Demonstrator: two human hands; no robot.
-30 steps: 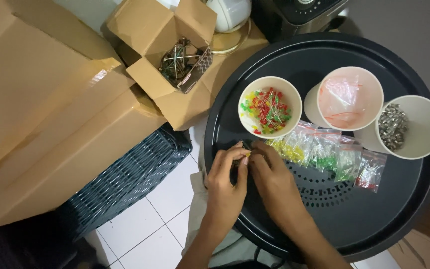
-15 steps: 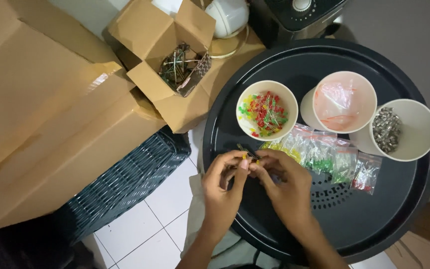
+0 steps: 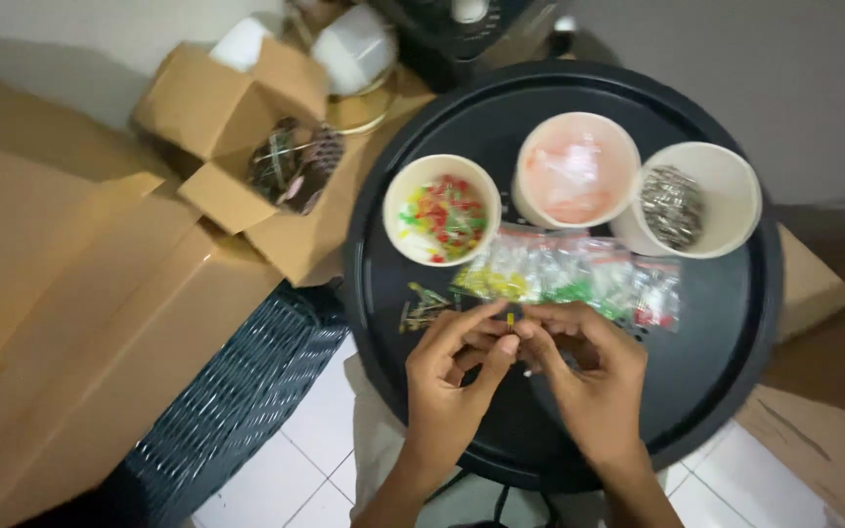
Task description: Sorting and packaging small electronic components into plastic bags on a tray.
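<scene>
Fingertips of both hands meet over the near half of a round black tray (image 3: 735, 391), and between them sits a tiny yellow part (image 3: 511, 320), too small to tell more than its colour. The left hand (image 3: 452, 386) pinches it from the left with thumb and forefinger, the other fingers curled under. The right hand (image 3: 589, 376) closes on the same part from the right, its fingers bent inward and pressed close to the left hand's tips.

Just left of the hands, a small heap of thin greenish pieces (image 3: 422, 306) lies loose on the tray. Just beyond the hands, a row of small clear bags (image 3: 579, 274) stretches across the tray's middle, holding yellow, green and red bits. Behind the bags, along the tray's far edge, stand three white cups: the left cup (image 3: 440, 209) holds a mix of red, green and yellow bits, the middle cup (image 3: 575, 168) holds a pale pink clear bag, and the right cup (image 3: 687, 200) holds grey metal pieces.

Off the tray's left edge, an open cardboard box (image 3: 246, 147) holds a tangle of small items. Flat cardboard (image 3: 61, 293) lies further left, and a dark woven basket (image 3: 237, 411) stands on the white tiled floor (image 3: 315, 460) near the tray's near-left edge.
</scene>
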